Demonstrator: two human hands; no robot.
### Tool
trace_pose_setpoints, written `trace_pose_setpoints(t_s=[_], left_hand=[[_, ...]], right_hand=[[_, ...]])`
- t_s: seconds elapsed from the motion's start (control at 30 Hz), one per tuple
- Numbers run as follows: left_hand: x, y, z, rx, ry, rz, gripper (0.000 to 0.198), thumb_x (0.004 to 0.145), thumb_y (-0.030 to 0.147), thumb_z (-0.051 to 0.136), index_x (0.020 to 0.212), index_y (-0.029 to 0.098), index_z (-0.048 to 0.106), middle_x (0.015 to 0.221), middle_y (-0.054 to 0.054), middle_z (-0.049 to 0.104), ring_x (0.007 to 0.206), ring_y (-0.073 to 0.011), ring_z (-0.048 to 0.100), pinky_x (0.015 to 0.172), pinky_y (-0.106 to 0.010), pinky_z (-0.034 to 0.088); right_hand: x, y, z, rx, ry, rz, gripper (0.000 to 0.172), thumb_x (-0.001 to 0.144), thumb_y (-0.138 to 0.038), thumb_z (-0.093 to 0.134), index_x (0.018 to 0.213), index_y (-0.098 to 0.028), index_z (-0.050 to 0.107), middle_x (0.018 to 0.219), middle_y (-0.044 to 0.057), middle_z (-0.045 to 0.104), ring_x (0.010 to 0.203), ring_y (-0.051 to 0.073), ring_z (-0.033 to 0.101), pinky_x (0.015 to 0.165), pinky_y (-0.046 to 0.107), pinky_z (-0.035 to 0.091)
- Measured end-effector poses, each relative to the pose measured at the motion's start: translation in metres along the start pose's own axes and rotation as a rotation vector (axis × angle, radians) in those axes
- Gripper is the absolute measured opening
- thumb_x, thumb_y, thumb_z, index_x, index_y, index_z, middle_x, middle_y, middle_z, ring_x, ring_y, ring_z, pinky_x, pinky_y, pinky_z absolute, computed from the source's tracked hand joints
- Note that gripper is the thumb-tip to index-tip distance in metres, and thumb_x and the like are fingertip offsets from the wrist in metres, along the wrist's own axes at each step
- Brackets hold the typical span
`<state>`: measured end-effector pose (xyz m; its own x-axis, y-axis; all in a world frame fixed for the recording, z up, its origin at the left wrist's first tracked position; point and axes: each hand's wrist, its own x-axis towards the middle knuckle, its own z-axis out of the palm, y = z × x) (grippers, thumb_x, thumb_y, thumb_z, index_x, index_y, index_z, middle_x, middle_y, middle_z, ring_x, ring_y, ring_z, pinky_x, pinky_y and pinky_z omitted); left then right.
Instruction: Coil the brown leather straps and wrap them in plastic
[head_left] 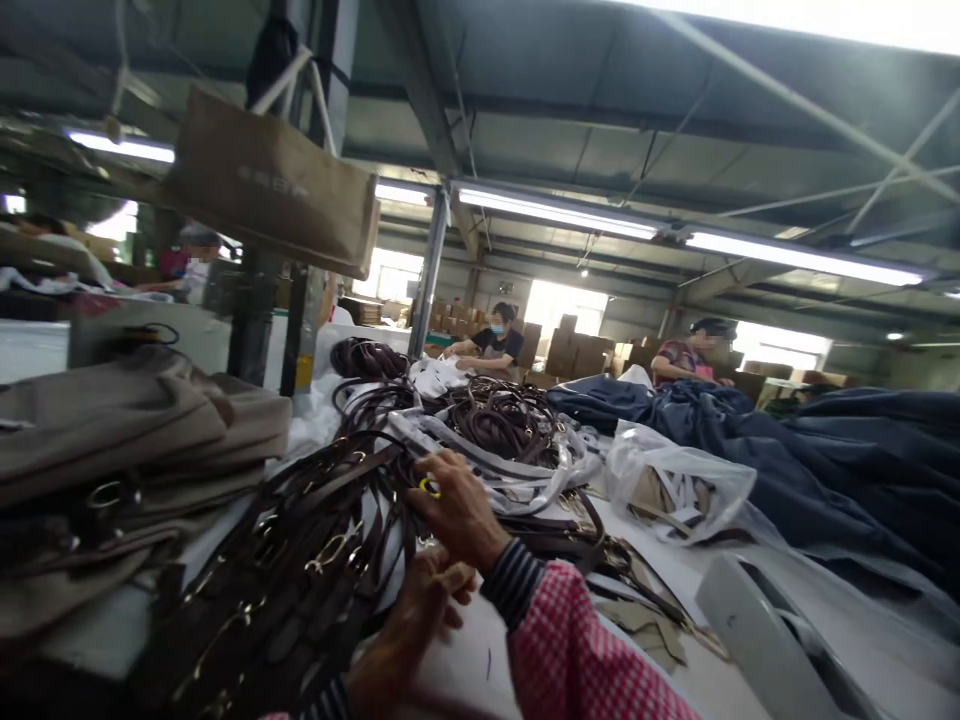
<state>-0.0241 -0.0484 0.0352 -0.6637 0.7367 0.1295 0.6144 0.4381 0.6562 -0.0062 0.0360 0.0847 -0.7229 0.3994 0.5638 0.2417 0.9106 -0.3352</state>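
Observation:
Over the heap of straps, my right hand [461, 505] is bent with its fingers closed around a small yellow ring-shaped thing [430, 487]; the rest of that thing is hidden. Just below and nearer to me, my left hand [424, 600] has its fingers curled in. What it holds, if anything, cannot be made out. Dark brown straps [300, 530] with gold-coloured metal clasps spread to the left of both hands. Beyond my right hand lie more coiled brown straps [499, 415], partly on clear plastic.
Taupe fabric pieces [150, 420] are piled at left. A clear bag [679, 490] with beige pieces, dark blue cloth [817, 450] and a white box-shaped object [772, 640] are at right. A brown bag [270, 180] hangs from a post. Co-workers [491, 340] sit farther back.

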Motion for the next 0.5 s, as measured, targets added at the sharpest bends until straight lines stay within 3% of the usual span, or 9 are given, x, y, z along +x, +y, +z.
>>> trace_pose_setpoints(t_s=[0.13,0.23,0.37,0.43,0.5], left_hand=[[-0.001,0.002,0.009,-0.433,-0.053,0.004,0.031,0.103,0.042,0.058,0.091,0.014,0.065,0.085,-0.004,0.072,0.069,-0.0132,0.068,0.058,-0.024,0.055],[0.001,-0.002,0.011,-0.620,-0.077,0.018,0.043,0.097,0.055,0.059,0.080,0.016,0.062,0.078,-0.005,0.069,0.063,-0.0153,0.066,0.050,-0.023,0.051],[0.010,-0.016,0.015,-0.994,-0.218,-0.062,0.050,0.080,0.066,0.074,0.077,0.017,0.064,0.069,-0.004,0.065,0.047,-0.0135,0.057,0.040,-0.021,0.039],[0.016,-0.023,0.019,-1.162,-0.230,-0.114,0.051,0.073,0.066,0.081,0.082,0.017,0.068,0.078,-0.007,0.069,0.055,-0.0166,0.063,0.045,-0.023,0.044],[0.019,-0.025,0.022,-1.242,-0.155,-0.139,0.052,0.072,0.064,0.082,0.090,0.017,0.070,0.094,-0.012,0.072,0.078,-0.0248,0.071,0.057,-0.029,0.054]], right_hand=[[0.015,0.085,-0.023,-0.193,-0.140,0.129,0.018,0.096,-0.025,0.069,0.111,-0.014,0.069,0.112,0.009,0.071,0.113,0.028,0.065,0.097,0.047,0.052],[0.007,0.115,-0.013,-0.291,-0.194,0.176,0.015,0.091,-0.016,0.070,0.106,-0.015,0.071,0.114,0.011,0.071,0.116,0.030,0.063,0.095,0.042,0.048],[0.005,0.111,0.000,-0.392,-0.162,0.156,0.015,0.089,-0.009,0.061,0.097,-0.017,0.071,0.111,0.010,0.071,0.113,0.029,0.063,0.088,0.037,0.044],[0.007,0.101,-0.004,-0.417,-0.139,0.102,0.015,0.091,-0.008,0.059,0.092,-0.017,0.070,0.105,0.009,0.072,0.106,0.027,0.065,0.082,0.034,0.042],[0.006,0.087,-0.016,-0.429,-0.107,0.032,0.018,0.096,-0.010,0.053,0.090,-0.018,0.069,0.101,0.009,0.072,0.100,0.025,0.065,0.080,0.033,0.041]])
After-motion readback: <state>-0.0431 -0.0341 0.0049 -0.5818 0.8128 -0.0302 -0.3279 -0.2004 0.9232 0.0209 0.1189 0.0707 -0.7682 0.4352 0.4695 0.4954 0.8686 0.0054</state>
